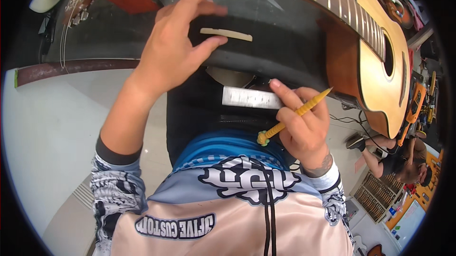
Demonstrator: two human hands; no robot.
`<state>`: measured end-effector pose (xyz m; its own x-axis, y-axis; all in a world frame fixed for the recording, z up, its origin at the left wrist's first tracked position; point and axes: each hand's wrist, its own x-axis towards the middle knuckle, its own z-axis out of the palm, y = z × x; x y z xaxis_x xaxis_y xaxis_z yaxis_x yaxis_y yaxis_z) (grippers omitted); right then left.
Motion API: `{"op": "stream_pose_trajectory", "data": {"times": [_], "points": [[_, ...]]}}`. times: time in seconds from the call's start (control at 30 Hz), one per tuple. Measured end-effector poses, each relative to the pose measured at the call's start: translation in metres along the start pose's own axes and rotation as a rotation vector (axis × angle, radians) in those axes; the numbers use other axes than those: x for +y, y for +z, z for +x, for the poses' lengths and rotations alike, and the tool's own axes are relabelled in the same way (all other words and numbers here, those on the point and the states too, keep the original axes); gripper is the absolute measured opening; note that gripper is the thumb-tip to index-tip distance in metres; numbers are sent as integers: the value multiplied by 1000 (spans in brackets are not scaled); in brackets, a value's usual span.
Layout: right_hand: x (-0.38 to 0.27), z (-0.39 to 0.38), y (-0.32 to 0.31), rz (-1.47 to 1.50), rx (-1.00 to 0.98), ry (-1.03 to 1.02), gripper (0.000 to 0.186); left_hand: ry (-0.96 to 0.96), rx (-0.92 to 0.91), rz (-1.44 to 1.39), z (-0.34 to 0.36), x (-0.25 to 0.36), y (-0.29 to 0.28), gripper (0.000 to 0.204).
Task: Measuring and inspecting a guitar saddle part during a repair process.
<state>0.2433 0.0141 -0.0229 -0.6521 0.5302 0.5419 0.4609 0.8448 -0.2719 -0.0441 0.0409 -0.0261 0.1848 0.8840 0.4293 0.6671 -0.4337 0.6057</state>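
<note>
A pale strip lies near the worktop's front edge, beside the left hand, its fingers spread loose (thumb contact unclear). The right hand grasps a ruler and yellow pen; lifting the strip lightly seems best.

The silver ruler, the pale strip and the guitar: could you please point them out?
Silver ruler (pixel 248 98), head view: middle of its exposed face.
Pale strip (pixel 226 33), head view: midway along its length.
Guitar (pixel 376 82), head view: pale front of its body.
</note>
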Motion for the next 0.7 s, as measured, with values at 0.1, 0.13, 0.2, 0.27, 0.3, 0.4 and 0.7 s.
{"op": "stream_pose_trajectory", "data": {"times": [0.1,0.13,0.2,0.27,0.3,0.4,0.7], "points": [[3,20,6,-85,-23,29,14,26,215,36,-13,2,-11,63],[4,26,8,-84,-22,40,14,27,204,33,-20,6,-17,63],[5,39,13,-54,-63,59,15,140,47,-16,-30,11,-27,51],[5,52,21,-53,-91,68,14,156,22,1,-33,11,-23,47],[6,56,24,-19,-93,71,15,176,5,17,-34,10,-20,42],[11,59,32,89,-54,76,19,140,69,53,-33,1,-17,40],[34,54,25,269,2,219,30,39,41,69,-21,-9,-19,32]]}}
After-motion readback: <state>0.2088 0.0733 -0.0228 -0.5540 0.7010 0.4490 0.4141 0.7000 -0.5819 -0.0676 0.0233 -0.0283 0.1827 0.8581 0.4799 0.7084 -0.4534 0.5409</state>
